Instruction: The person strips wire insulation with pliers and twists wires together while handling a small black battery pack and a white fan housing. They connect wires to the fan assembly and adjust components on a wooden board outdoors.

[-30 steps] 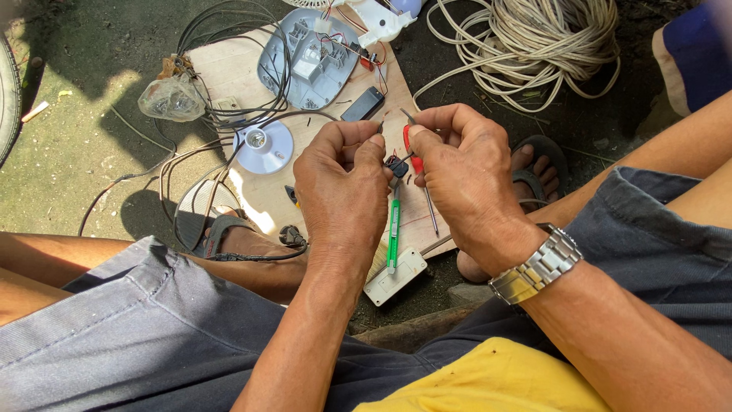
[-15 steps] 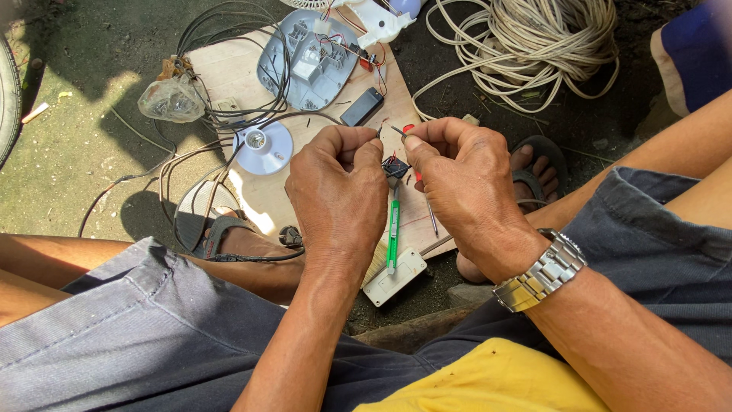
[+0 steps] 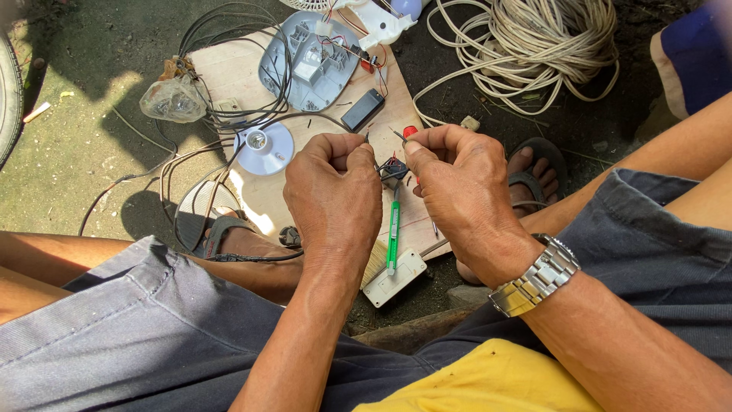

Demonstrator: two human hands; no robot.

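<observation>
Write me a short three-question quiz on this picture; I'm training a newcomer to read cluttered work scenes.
1. True or false: both hands pinch thin wires joined to the small dark part between them.
2. What lies on the pale plywood board below the hands?
A. a green-handled cutter
B. a hammer
C. a saw
3. Fill in: the metal-link wristwatch sits on the ___ wrist.

Key
1. True: the left hand and the right hand each pinch wire ends at that part.
2. A: the green-handled cutter.
3. right

Small black part (image 3: 393, 172) mostly finger-hidden.
</observation>
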